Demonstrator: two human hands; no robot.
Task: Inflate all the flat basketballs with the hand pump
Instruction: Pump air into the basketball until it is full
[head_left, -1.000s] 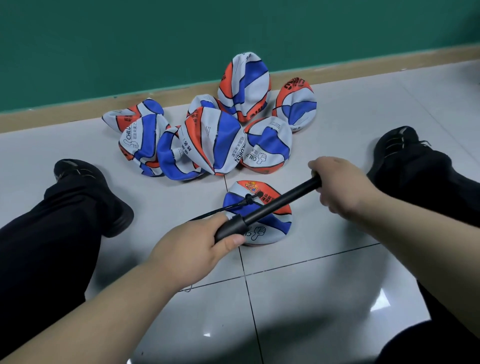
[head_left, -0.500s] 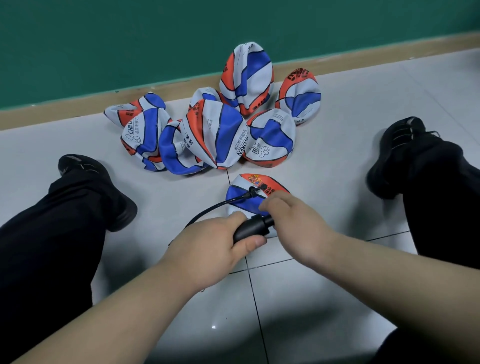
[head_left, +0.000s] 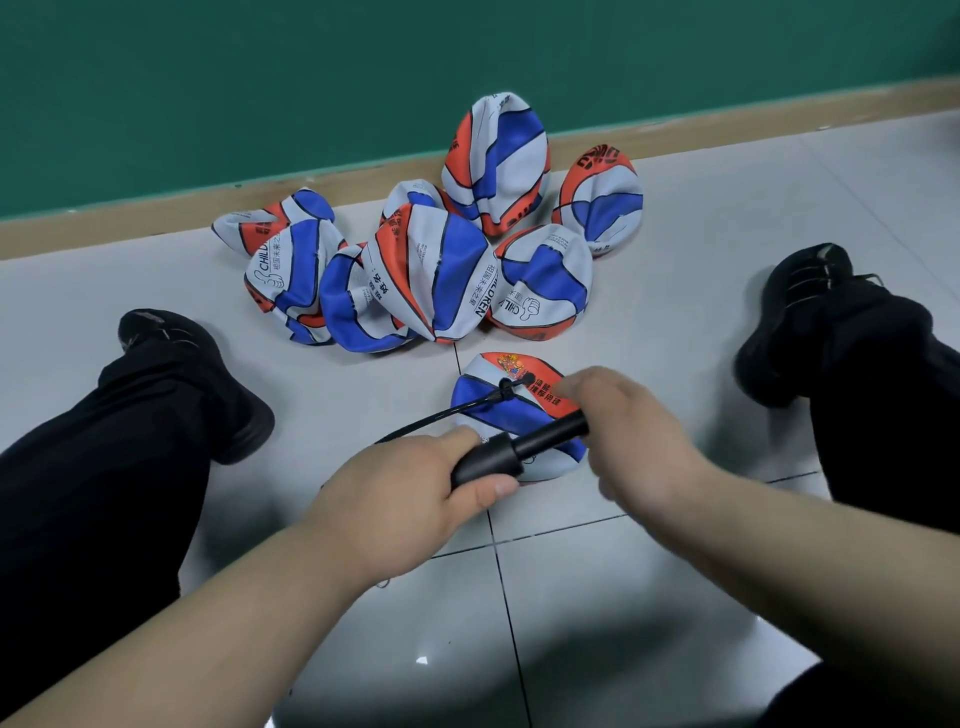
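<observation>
A flat orange, blue and white basketball (head_left: 488, 405) lies on the tiled floor between my legs. A thin black hose (head_left: 441, 415) runs from its valve to the black hand pump (head_left: 498, 460). My left hand (head_left: 410, 493) grips the pump's barrel just in front of the ball. My right hand (head_left: 634, 441) grips the pump's handle, with a short stretch of the black rod (head_left: 558, 434) showing between the hands. Several more flat basketballs (head_left: 431, 270) lie heaped behind, near the wall.
My legs in black trousers and black shoes lie spread on the floor, the left shoe (head_left: 208, 374) and the right shoe (head_left: 800, 312) flanking the balls. A green wall (head_left: 363, 78) with a tan skirting runs along the back. Grey floor tiles (head_left: 597, 597) surround me.
My right hand pushed the handle in toward the barrel, then drew it back out a little, so a short piece of rod shows again. My left hand stayed on the barrel.
</observation>
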